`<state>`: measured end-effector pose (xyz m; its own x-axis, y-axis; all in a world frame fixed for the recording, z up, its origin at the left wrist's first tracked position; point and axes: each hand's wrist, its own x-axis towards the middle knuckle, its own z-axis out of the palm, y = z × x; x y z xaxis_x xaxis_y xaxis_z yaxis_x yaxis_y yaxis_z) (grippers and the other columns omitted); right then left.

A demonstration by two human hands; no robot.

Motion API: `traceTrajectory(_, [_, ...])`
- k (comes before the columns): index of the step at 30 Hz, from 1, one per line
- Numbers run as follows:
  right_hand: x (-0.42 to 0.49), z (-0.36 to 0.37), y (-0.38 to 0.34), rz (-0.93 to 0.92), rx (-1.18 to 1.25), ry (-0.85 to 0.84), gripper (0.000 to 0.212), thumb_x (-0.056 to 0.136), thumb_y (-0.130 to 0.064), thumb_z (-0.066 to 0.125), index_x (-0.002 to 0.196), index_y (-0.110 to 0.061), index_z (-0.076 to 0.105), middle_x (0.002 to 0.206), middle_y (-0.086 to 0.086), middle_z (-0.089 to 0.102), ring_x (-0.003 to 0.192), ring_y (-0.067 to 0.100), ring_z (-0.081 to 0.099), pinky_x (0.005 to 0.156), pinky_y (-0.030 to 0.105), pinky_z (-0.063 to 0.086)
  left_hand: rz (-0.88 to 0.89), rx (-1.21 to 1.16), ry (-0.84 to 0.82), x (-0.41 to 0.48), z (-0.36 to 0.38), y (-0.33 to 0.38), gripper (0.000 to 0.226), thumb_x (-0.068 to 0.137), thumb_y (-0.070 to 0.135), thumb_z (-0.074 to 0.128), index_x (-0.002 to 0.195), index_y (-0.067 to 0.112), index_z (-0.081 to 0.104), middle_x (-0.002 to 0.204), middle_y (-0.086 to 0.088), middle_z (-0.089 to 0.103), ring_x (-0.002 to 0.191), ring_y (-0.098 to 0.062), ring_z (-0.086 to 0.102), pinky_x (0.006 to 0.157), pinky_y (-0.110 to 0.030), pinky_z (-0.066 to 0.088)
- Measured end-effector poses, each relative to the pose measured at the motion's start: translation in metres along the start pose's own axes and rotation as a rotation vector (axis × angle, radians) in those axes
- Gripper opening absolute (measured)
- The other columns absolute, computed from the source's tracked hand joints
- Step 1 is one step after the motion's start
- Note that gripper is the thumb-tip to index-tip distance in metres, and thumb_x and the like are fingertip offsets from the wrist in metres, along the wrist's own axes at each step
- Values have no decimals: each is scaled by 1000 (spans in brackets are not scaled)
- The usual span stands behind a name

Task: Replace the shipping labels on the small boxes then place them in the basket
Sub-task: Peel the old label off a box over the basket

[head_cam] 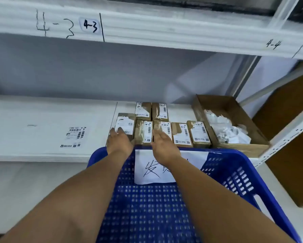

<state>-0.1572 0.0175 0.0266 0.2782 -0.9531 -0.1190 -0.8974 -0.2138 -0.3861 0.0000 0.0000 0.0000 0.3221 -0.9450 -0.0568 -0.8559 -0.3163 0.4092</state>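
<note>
While the left hand lies flat-fingered on the leftmost small box and the right hand spreads loose over a middle box, on the shelf behind the blue basket, best pin one box before peeling.

Print on the labels of the small boxes is too small to read; the left hand hides the leftmost box's near end; the right forearm covers part of the handwritten sheet in the basket, whose near end the bottom edge cuts off.
</note>
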Motion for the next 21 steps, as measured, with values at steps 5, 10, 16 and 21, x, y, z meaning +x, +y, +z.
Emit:
traceTrajectory(5, [17, 8, -3, 43, 0, -69, 54, 107, -30, 29, 156, -17, 12, 164, 3, 9, 149, 23, 14, 114, 41, 30, -75, -48, -28, 28, 16, -2, 90, 84, 57, 57, 147, 6, 19, 154, -20, 11, 141, -33, 19, 113, -41, 29])
traceTrajectory(10, [33, 23, -4, 38, -6, -84, 54, 107, -29, 30, 156, -19, 13, 164, 3, 11, 149, 23, 13, 114, 43, 31, -129, -120, -11, 45, 37, -5, 91, 80, 57, 64, 145, 9, 22, 150, -21, 16, 137, -34, 22, 106, -45, 35])
traceTrajectory(16, [40, 28, 1, 68, 54, -86, 53, 106, -28, 32, 156, -20, 14, 163, 5, 14, 149, 23, 13, 116, 41, 29, -101, -137, 68, 46, 48, -16, 60, 90, 28, 58, 138, 13, 26, 136, -20, 26, 122, -37, 34, 85, -42, 45])
traceTrajectory(21, [29, 27, -3, 70, 3, -109, 52, 106, -29, 33, 155, -23, 16, 162, 5, 15, 149, 24, 13, 113, 42, 32, -121, -35, -22, 51, 40, -14, 92, 77, 63, 61, 141, 13, 17, 155, -16, 0, 136, -37, 25, 94, -45, 44])
